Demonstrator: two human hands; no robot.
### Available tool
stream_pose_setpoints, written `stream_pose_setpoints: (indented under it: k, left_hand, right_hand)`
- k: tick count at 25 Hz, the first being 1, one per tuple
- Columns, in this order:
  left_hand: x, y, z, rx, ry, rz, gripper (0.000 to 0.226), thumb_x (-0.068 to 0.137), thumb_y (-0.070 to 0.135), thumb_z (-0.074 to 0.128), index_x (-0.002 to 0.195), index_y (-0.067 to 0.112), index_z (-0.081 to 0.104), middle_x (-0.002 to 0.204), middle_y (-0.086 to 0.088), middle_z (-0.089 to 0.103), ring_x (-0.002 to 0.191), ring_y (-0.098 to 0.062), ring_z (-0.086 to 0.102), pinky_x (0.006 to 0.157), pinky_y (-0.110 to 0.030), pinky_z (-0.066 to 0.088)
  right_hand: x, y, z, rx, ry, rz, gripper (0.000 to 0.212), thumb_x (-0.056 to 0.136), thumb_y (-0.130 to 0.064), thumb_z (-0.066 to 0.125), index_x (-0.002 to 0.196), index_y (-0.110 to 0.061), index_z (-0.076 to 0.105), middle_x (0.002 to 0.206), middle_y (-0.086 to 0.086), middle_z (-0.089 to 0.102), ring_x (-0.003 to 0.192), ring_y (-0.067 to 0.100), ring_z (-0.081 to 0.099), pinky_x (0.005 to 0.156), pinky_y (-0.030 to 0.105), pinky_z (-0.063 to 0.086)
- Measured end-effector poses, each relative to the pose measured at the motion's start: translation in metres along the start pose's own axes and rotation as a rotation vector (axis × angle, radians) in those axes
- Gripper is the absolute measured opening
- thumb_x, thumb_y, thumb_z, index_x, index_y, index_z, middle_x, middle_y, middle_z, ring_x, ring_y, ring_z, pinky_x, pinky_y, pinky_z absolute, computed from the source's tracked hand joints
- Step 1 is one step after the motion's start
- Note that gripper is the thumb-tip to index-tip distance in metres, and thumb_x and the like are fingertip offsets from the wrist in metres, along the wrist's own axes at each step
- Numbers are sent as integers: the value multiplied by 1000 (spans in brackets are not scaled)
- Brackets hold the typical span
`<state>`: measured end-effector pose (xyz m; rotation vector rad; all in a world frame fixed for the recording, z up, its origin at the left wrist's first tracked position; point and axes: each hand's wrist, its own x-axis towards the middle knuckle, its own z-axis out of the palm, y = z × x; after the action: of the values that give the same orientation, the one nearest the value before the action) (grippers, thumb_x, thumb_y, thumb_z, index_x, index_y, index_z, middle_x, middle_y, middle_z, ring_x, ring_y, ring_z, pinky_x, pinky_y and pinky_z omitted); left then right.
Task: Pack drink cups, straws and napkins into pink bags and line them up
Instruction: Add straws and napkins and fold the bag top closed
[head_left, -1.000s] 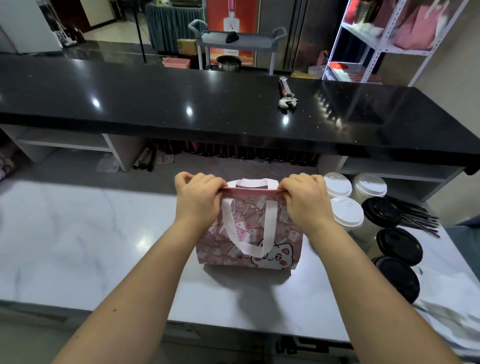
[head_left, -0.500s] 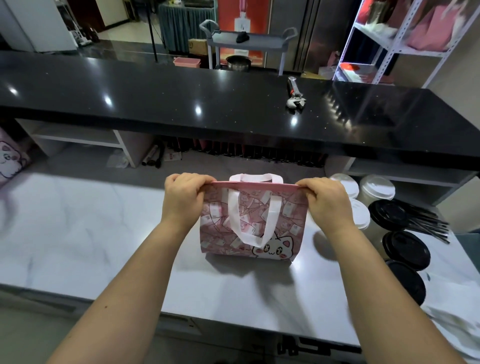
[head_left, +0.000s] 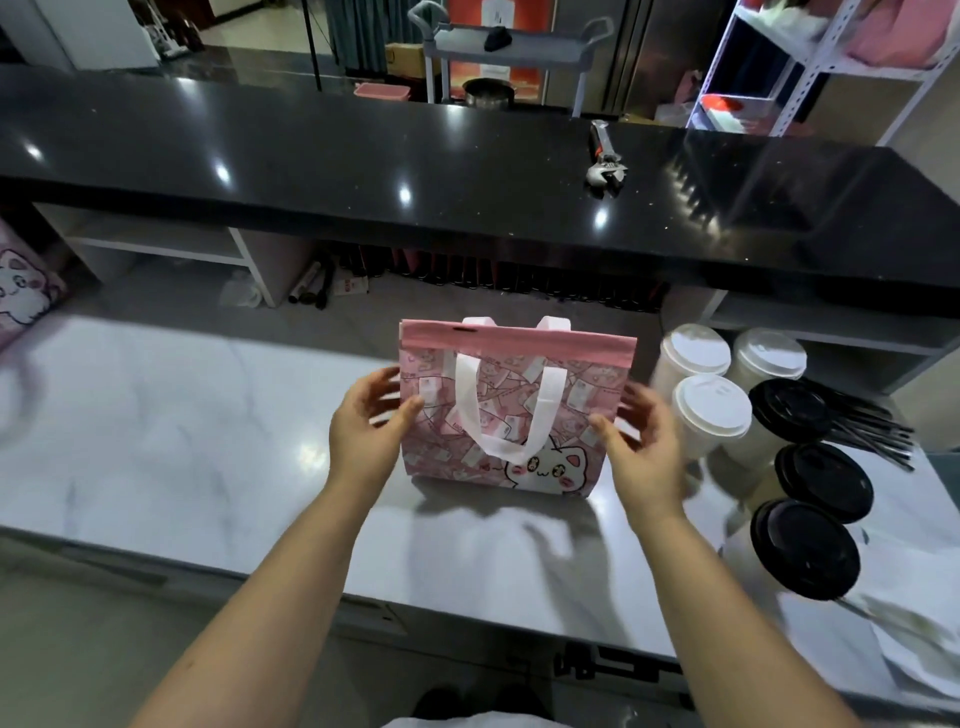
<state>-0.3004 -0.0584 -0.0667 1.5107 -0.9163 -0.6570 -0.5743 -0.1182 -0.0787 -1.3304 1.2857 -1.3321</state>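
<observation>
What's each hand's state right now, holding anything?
Left hand: open, fingers spread, thumb against the left edge of the pink bag.
Right hand: open, fingers spread beside the bag's right edge; blurred, so contact cannot be told.

A glossy black counter (head_left: 467, 171) spans the room, dotted with light reflections. Below it lies a white marble worktop (head_left: 156, 441). Behind it stand 1 grey cart (head_left: 511, 47) and, rightward, a white rack (head_left: 810, 67).
</observation>
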Motion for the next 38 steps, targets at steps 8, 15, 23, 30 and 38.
stream_pose_setpoints:
  k: [8,15,23,30,38]
  left_hand:
    - [-12,-31,-6,-131,-23,-175,21,83,2,71,81,23,73,82,5,75,78,-9,71,71,-18,56]
    - [-30,-54,-13,-40,-33,-259,20,80,2,74,84,22,71,81,7,75,77,-7,70,67,-15,53]
    - [-28,-51,-15,-86,-42,-247,26,83,1,71,80,27,73,83,3,75,78,-11,70,69,-21,56]
    - [-20,-30,-14,-177,205,-187,20,86,1,68,88,21,69,89,-1,72,86,-15,68,85,-36,55]
    - [-39,-10,-92,-183,626,-135,24,88,-6,61,88,18,64,85,-1,67,73,-4,64,79,-27,54]
  right_hand:
    - [-10,37,0,136,-14,203,33,83,2,68,76,-29,75,80,-6,74,79,10,68,74,24,54]
    - [-27,51,-4,23,7,241,25,81,2,71,79,-23,67,77,-8,70,73,3,63,67,11,50]
    - [-17,55,-6,111,21,296,18,84,1,67,84,-17,67,85,1,72,84,18,65,79,27,54]
    - [5,24,31,299,-6,275,19,90,2,60,87,-16,67,81,-5,72,74,8,67,61,22,55]
    - [22,-14,129,270,-430,219,21,86,4,64,87,-16,68,80,-6,70,71,0,66,64,14,52]
